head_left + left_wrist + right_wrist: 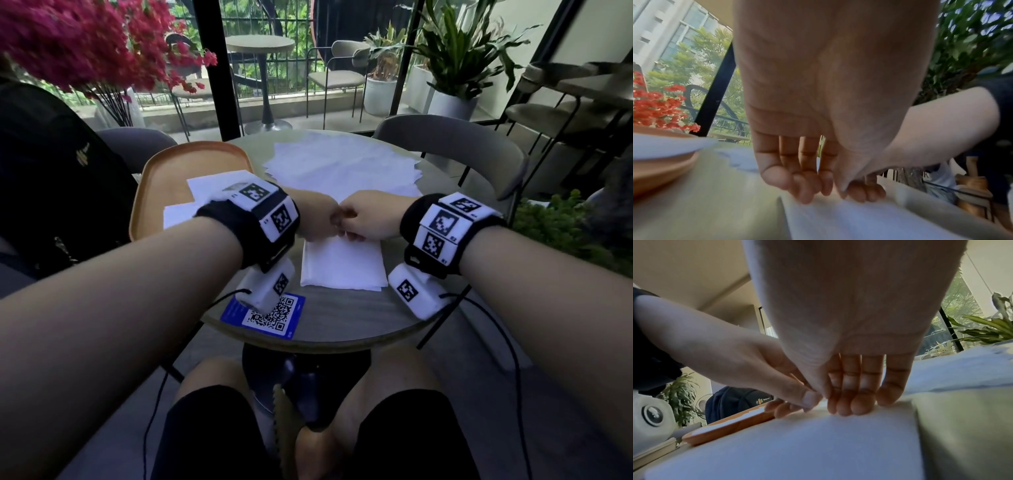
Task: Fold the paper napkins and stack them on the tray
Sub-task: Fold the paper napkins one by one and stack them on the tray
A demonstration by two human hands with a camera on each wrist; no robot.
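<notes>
A folded white napkin (pixel 342 263) (pixel 859 219) (pixel 797 443) lies on the round table in front of me. Both hands meet at its far edge. My left hand (pixel 318 219) (pixel 818 186) pinches that edge between thumb and curled fingers. My right hand (pixel 363 219) (pixel 855 402) presses its fingertips down on the same edge beside it. The orange tray (pixel 164 178) (pixel 663 170) (pixel 731 426) sits at the left with folded napkins (pixel 212 186) on it, partly hidden by my left wrist. A loose pile of unfolded napkins (pixel 342 168) (pixel 962 369) lies behind the hands.
A blue QR card (pixel 270 315) lies at the table's near edge under my left wrist. A grey chair (pixel 455 144) stands behind the table at the right, a black backpack (pixel 51 164) at the left, and pink flowers (pixel 85 44) above it.
</notes>
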